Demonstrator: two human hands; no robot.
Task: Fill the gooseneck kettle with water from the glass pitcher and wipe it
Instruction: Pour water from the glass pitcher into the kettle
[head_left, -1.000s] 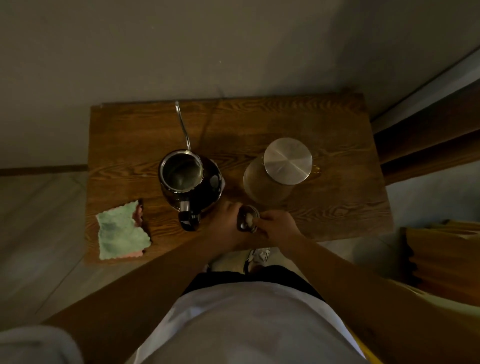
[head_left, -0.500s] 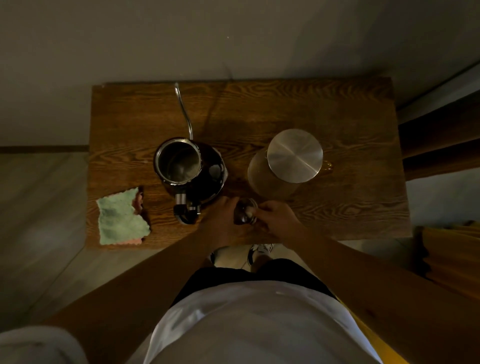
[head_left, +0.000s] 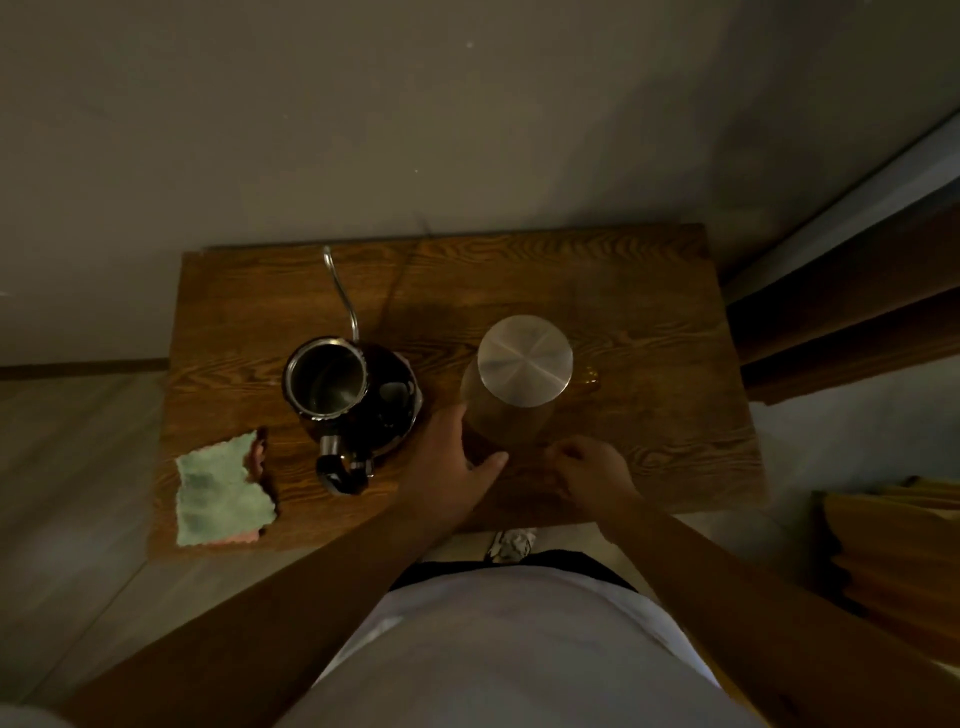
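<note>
down on the dim wooden table (head_left: 649, 291), a pale green square cloth with a pink scalloped edge (head_left: 221, 496) lay flat near the front left corner. just right of it stood the dark, glossy gooseneck kettle (head_left: 358, 397), lid off, its round steel mouth open upward, thin curved spout reaching toward the wall and black handle pointing at the person. the left hand (head_left: 454, 465) rested between kettle and pitcher, fingers spread and loose, thumb out to the right, gripping nothing, its fingertips touching or just beside the pitcher's base. the clear glass pitcher with a round brushed-metal lid (head_left: 522, 374) stood upright at the table's middle. the right hand (head_left: 589, 470) sat near the front edge, fingers curled inward; whether it pinched anything could not be told.
</note>
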